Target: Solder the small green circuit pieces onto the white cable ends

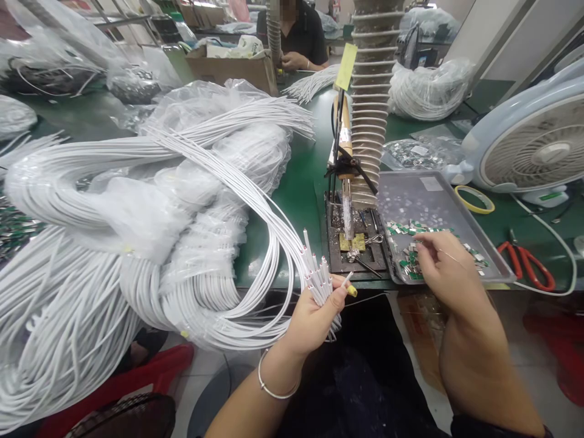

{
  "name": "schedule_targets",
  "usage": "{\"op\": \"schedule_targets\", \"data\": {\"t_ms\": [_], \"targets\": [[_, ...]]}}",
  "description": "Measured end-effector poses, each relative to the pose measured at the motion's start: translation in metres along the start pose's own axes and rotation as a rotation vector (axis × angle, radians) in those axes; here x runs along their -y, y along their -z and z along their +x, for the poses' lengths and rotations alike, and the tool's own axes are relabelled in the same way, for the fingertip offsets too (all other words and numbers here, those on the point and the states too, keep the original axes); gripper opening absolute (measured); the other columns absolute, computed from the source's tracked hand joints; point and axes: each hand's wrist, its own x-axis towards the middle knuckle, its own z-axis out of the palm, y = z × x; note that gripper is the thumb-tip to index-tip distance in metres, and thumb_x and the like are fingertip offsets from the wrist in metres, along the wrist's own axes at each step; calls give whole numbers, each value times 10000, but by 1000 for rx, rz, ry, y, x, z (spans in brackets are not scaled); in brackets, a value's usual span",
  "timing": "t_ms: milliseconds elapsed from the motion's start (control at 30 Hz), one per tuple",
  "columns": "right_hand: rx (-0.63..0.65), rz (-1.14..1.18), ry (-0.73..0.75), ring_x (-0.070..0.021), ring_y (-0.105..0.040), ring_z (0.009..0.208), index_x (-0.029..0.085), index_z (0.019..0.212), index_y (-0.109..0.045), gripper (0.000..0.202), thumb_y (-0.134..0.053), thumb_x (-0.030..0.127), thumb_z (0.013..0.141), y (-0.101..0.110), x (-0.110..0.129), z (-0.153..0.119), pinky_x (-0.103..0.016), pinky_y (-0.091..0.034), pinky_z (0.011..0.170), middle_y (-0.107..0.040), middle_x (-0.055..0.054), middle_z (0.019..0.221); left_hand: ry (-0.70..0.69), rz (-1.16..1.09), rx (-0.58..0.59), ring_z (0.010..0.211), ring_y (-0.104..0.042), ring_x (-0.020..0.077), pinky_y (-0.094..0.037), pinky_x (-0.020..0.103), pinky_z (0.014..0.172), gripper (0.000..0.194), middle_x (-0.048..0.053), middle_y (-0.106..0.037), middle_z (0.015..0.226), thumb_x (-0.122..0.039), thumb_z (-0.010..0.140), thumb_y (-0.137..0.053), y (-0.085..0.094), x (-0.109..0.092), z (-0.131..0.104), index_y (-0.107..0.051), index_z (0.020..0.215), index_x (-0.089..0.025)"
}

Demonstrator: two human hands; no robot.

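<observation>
My left hand (317, 313) is closed around a bundle of white cables (278, 228), their cut ends with reddish wire tips pointing up. One cable end sticks out between thumb and forefinger, beside a yellow finger cover (351, 291). My right hand (449, 261) reaches over a grey tray (490, 249), thumb and forefinger curved and slightly apart above small green-and-silver circuit boards (409, 267). Between the hands, a soldering iron (347, 201) is fixed tip-down above a dark stand (335, 261) with a yellow sponge (352, 242) and a lump of solder.
Thick coils of white cable (59, 304), partly in plastic, cover the left side. A ribbed duct (371, 103) rises behind the iron. To the right are a fan (538, 140), a tape roll (474, 199) and red-handled cutters (527, 261). Another person (294, 36) sits opposite.
</observation>
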Motion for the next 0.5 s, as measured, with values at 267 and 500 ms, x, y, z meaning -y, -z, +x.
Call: {"op": "schedule_targets", "data": {"t_ms": [267,500], "targets": [[6,449,122,-149,-585,735,220,874,-564,100,-497,147,854,5,58,-21,-280,-474,673,-607,-20,794,-9,153,4,532,-390,102,-369,264,553,356,-30,-424,561,-491,842,-512,-6,-5,1,-604,816,-148],[75,626,112,-123,-571,692,203,849,-557,93,-495,134,859,-6,79,-24,-248,-473,632,-590,-7,751,-29,270,87,588,-407,119,-374,267,601,276,-19,-430,620,-401,884,-478,-7,-6,0,-563,769,-166]]}}
